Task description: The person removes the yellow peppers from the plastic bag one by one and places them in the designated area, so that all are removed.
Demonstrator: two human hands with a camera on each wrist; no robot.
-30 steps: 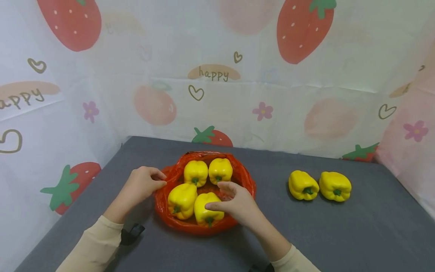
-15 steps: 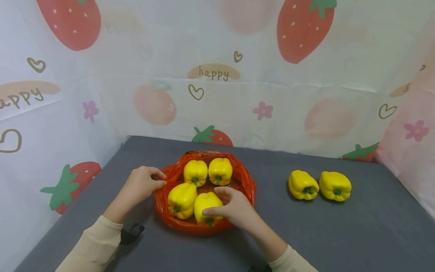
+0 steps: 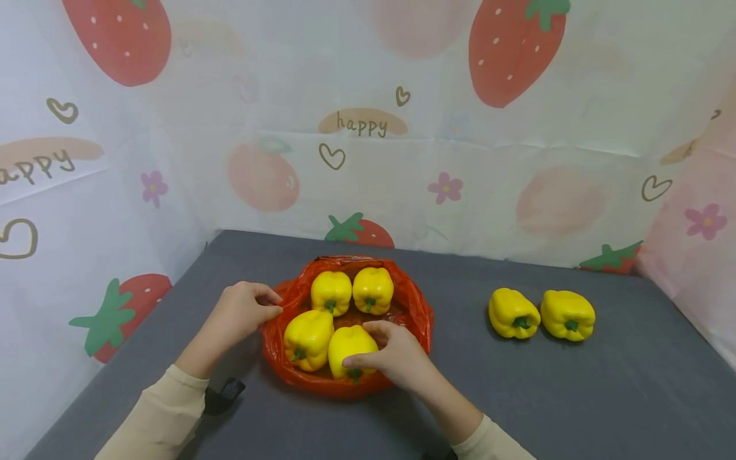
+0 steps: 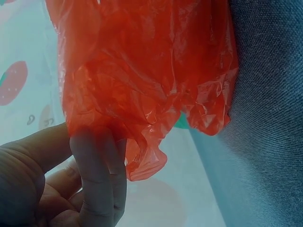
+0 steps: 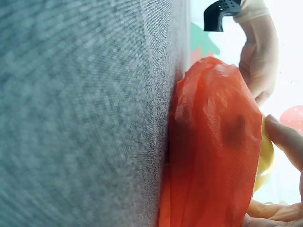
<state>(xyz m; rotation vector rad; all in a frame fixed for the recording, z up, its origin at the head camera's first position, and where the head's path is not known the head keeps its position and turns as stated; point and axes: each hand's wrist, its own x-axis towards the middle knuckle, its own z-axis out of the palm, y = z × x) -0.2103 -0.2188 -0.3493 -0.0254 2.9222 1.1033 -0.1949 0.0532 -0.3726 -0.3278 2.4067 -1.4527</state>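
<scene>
A white cloth backdrop [image 3: 368,188], creased and printed with strawberries and hearts, rises behind a flat grey table [image 3: 575,396] with a woven texture. On it sits a thin, glossy red plastic bag [image 3: 422,313], crinkled and open, its rolled rim roughly round; in the right wrist view its wall screens most of the contents. The left hand [image 3: 238,310] pinches the bag's left edge between thumb and fingers. The right hand [image 3: 405,358] grips, thumb apart from fingers, a smooth, lobed yellow bell pepper [image 3: 345,345] at the bag's near side, partly covering it. Three matching yellow peppers [image 3: 307,338] share the bag; two smooth outer peppers [image 3: 512,313] lie side by side on the table, well apart to the right. Short green stems [image 3: 331,308] face the near side.
</scene>
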